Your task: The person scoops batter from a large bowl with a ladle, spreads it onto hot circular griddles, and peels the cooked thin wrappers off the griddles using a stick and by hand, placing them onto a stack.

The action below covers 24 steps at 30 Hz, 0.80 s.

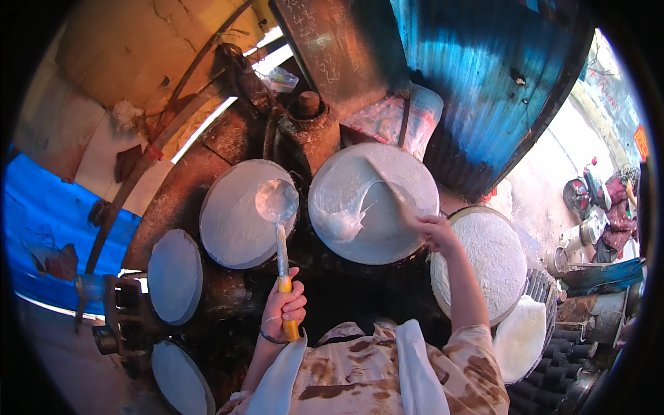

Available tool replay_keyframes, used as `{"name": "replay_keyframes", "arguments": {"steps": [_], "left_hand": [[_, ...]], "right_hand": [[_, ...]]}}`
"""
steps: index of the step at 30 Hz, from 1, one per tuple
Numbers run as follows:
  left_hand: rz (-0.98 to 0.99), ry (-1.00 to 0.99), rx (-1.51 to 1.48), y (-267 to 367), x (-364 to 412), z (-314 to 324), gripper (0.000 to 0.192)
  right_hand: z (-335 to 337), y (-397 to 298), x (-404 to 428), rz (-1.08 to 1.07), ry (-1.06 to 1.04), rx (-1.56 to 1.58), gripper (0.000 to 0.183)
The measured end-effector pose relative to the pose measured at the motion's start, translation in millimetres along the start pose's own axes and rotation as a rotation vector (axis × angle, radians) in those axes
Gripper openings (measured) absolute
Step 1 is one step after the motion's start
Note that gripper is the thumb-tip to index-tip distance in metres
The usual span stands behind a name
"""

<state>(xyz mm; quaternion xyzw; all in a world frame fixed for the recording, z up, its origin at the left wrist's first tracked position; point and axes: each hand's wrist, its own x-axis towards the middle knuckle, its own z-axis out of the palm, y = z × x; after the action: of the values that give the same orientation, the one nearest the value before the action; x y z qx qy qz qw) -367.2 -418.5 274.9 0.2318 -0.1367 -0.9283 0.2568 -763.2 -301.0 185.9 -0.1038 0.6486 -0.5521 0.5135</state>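
My left hand (284, 308) grips the yellow handle of a ladle (278, 201), whose round bowl is over the left of two large round griddles (236, 233). My right hand (438, 233) holds a long, thin flat spreader (395, 192), blurred, across the right griddle (378, 246). A whitish, wet batter or dough (342, 224) lies there in a swirl, with a lump at the lower left. Farther right, beneath my right forearm, is another round surface with a rough white layer (480, 259).
Several more pale round griddles (175, 277) stand at the left. A folded white sheet (521, 337) lies on a basket at the lower right. Behind the griddles rise a rusty stove pipe or burner (309, 129), a board with chalk writing (340, 52) and a blue corrugated sheet (467, 88).
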Motion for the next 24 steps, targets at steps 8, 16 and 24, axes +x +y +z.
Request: {"name": "replay_keyframes", "arguments": {"steps": [8, 16, 24], "left_hand": [[0.023, 0.044, 0.013, 15, -65, -43, 0.043], [0.035, 0.07, -0.042, 15, -101, -67, 0.044], [0.033, 0.047, -0.04, 21, -130, -89, 0.042]], "right_hand": [[131, 64, -40, 0.116, -0.379, 0.089, 0.041], [312, 118, -51, 0.032, -0.031, 0.292, 0.013], [207, 159, -111, 0.038, 0.139, 0.299, 0.019]]}}
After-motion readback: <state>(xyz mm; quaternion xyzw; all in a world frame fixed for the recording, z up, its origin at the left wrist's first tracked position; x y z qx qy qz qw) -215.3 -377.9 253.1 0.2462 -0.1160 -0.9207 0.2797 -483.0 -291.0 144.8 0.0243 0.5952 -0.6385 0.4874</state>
